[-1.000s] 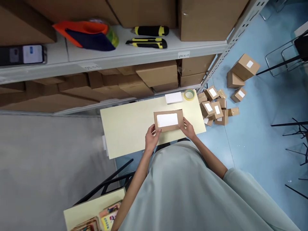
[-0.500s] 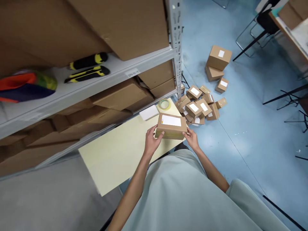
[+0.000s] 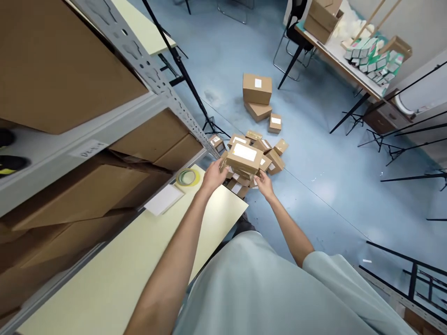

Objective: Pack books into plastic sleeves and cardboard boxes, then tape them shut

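Observation:
I hold a brown cardboard box [image 3: 243, 158] with a white label on top, out beyond the end of the pale yellow table [image 3: 139, 260] and above the floor. My left hand [image 3: 213, 173] grips its left end. My right hand [image 3: 264, 183] grips its near right corner from below. Directly under the box lies a heap of small labelled boxes [image 3: 268, 156] on the blue floor. A roll of clear tape [image 3: 187, 177] and a white pad of labels [image 3: 163, 199] rest on the table near my left forearm.
A metal shelf rack [image 3: 115, 116] loaded with large cartons fills the left. Three bigger boxes [image 3: 257, 95] sit farther out on the floor. Black stand legs and chairs ring the floor, and a desk [image 3: 352, 56] with cartons stands at top right.
The box has been lifted off the table and carried right, out over the heap on the floor. My view swung right, away from the shelf with the knives.

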The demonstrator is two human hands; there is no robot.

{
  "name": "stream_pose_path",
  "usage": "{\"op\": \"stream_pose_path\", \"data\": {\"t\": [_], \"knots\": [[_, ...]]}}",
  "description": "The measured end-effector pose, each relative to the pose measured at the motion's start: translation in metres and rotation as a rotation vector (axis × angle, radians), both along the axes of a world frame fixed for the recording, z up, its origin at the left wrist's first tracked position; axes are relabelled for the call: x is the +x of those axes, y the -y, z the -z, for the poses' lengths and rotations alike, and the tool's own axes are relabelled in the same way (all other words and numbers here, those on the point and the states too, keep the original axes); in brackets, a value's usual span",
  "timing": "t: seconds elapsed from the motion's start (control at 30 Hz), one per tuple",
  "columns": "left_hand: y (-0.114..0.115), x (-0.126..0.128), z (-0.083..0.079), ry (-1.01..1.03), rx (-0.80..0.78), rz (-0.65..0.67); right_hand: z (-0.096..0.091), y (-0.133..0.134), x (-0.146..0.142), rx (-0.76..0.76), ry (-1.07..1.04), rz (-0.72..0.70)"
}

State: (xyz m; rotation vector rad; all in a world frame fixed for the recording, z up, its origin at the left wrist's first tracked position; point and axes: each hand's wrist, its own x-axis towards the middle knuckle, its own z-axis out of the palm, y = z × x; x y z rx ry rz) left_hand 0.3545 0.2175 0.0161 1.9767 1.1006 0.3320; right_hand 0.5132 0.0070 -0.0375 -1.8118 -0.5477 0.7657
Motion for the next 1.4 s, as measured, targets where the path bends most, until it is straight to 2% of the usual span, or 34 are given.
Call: {"op": "stream_pose_path", "data": {"t": [0.07, 0.13, 0.2, 0.3, 0.37, 0.43, 0.53, 0.7, 0.83, 0.97, 1.1, 1.27, 1.4], "knots": [[0.014, -0.008, -0.006, 0.025, -0.007, -0.015, 0.004, 0.001, -0.002, -0.037, -0.033, 0.043], [0.040, -0.033, -0.009, 0.066, -0.020, -0.018, 0.008, 0.006, -0.013, -0.048, -0.063, 0.041], [0.072, -0.072, -0.010, 0.082, -0.053, -0.049, 0.012, 0.012, -0.030, -0.041, -0.082, -0.006], [0.124, -0.146, -0.005, 0.033, -0.149, -0.166, 0.016, 0.016, -0.062, -0.036, -0.109, -0.119], [0.159, -0.197, 0.000, -0.006, -0.212, -0.279, 0.016, 0.013, -0.087, -0.054, -0.136, -0.237], [0.193, -0.243, 0.002, -0.039, -0.250, -0.444, 0.014, 0.005, -0.114, -0.073, -0.166, -0.379], [0.240, -0.295, -0.001, -0.033, -0.267, -0.691, 0.005, -0.013, -0.157, -0.096, -0.197, -0.619], [0.303, -0.349, -0.020, 0.109, -0.235, -1.089, -0.024, -0.045, -0.238, -0.091, -0.179, -0.989], [0.356, -0.381, -0.031, 0.245, -0.167, -1.338, -0.057, -0.048, -0.315, -0.042, -0.121, -1.282], [0.424, -0.410, -0.035, 0.342, -0.064, -1.566, -0.092, -0.015, -0.401, 0.006, -0.062, -1.551], [0.497, -0.441, -0.038, 0.354, 0.002, -1.746, -0.114, 0.046, -0.487, 0.033, -0.060, -1.788], [0.581, -0.483, -0.039, 0.339, 0.089, -1.924, -0.117, 0.131, -0.581, 0.033, -0.029, -2.082], [0.641, -0.511, -0.038, 0.299, 0.144, -2.057, -0.114, 0.186, -0.634, 0.055, 0.045, -2.269]]}}
